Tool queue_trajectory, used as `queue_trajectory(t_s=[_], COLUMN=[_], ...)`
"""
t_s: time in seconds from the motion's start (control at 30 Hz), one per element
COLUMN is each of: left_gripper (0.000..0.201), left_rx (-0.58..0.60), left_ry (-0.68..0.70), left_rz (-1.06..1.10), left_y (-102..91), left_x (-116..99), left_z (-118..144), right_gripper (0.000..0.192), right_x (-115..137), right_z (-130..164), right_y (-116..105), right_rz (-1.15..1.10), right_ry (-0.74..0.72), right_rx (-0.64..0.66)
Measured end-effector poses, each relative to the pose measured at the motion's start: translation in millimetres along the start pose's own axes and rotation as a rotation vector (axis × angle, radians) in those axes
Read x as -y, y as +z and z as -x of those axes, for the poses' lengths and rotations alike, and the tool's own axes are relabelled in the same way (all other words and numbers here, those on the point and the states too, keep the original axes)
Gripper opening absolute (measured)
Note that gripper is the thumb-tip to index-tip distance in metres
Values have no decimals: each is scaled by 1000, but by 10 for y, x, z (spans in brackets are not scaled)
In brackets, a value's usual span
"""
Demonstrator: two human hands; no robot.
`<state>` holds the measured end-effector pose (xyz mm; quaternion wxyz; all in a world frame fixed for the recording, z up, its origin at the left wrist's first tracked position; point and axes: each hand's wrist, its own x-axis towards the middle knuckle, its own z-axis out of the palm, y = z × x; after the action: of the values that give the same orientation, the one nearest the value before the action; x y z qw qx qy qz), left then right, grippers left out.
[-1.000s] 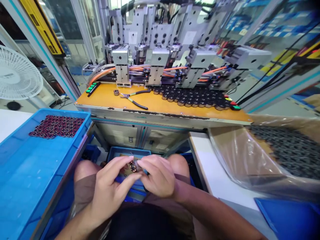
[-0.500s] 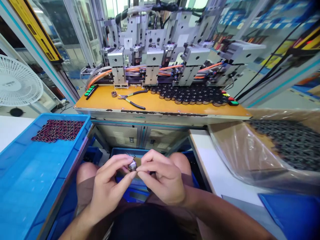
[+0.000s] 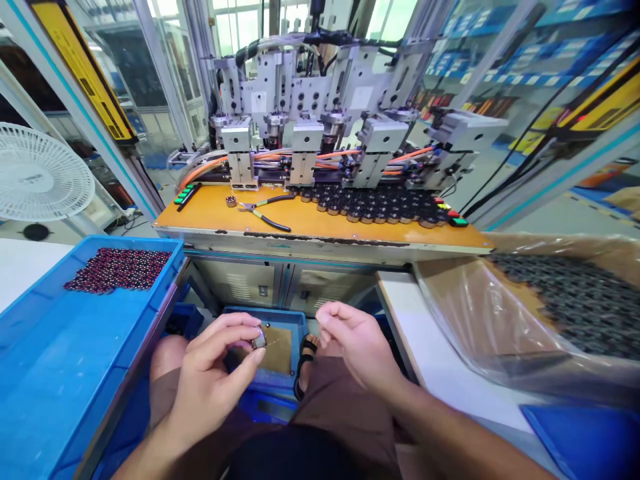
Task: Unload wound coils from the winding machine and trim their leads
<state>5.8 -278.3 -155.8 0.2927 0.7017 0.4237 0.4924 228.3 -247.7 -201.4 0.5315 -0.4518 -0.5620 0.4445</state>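
Observation:
Between the thumb and fingers of my left hand (image 3: 213, 363) is a small round metal part (image 3: 259, 339), held over the gap between my knees. A fine, hair-thin wire (image 3: 273, 343) seems to stick out from its right side. My right hand (image 3: 357, 343) is apart from it, off to the right above my thigh, with thumb and fingers drawn together. Whether anything sits in that pinch is hidden. Below the part, a blue bin (image 3: 299, 323) on the floor contains a brown sheet and a few small dark bits.
Pliers (image 3: 265, 212), a small ring-shaped part (image 3: 231, 201) and rows of black-topped round parts (image 3: 370, 203) lie on the orange bench (image 3: 210, 217) under a machine (image 3: 305, 140). A blue tray (image 3: 65, 353) with reddish parts is left; a plastic-lined box (image 3: 465, 307) is right.
My right hand has drawn away from the metal part, moving to the right. My left hand still holds the part in nearly the same place. The view has tilted up slightly.

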Motion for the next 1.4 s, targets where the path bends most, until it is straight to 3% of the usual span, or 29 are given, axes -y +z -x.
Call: queue_trajectory(t_s=[0.03,0.1,0.2,0.23,0.3,0.4,0.5,0.57,0.63,0.67,0.73,0.83,0.93,1.03,1.23,1.4], left_gripper=[26,26,27,27,29,30,29,28,26,26,27,27,26,27,26,26], left_rx=[35,99,156,167,181,178,145,125,104,89,49,-18,-75,-132,-228,-239], left_ry=[24,77,140,155,147,65,35,61,86,91,90,72,30,-6,-60,-86], left_rz=[-53,-137,-204,-209,-187,-91,-23,-23,-36,-36,-31,-29,-8,11,47,94], left_y=[-21,-46,-41,-35,-30,-53,-100,-131,-159,-170,-190,-215,-246,-294,-379,-371], left_x=[-5,-12,-18,-19,-18,-6,17,34,51,60,79,114,148,161,147,200], left_z=[-10,-34,-58,-57,-38,14,60,78,91,97,110,139,179,228,292,261], right_gripper=[18,6,21,20,20,27,29,27,24,22,17,19,47,63,52,50], right_x=[53,234,534,598,648,603,584,624,682,708,735,680,521,341,211,205], right_z=[-12,-36,-115,-156,-230,-254,-189,-186,-294,-404,-733,-1404,-2022,-2353,-2240,-1673], right_y=[-48,-101,-74,-48,12,97,160,181,187,188,194,247,344,419,247,-119], right_rz=[160,486,826,887,962,888,586,388,287,288,383,732,971,1041,1103,1065], right_ry=[-135,-546,-1118,-1225,-1297,-1146,-704,-366,-186,-191,-344,-552,-526,-477,-462,-516], right_rx=[-22,-9,216,290,387,468,550,674,757,732,545,269,280,343,427,419])
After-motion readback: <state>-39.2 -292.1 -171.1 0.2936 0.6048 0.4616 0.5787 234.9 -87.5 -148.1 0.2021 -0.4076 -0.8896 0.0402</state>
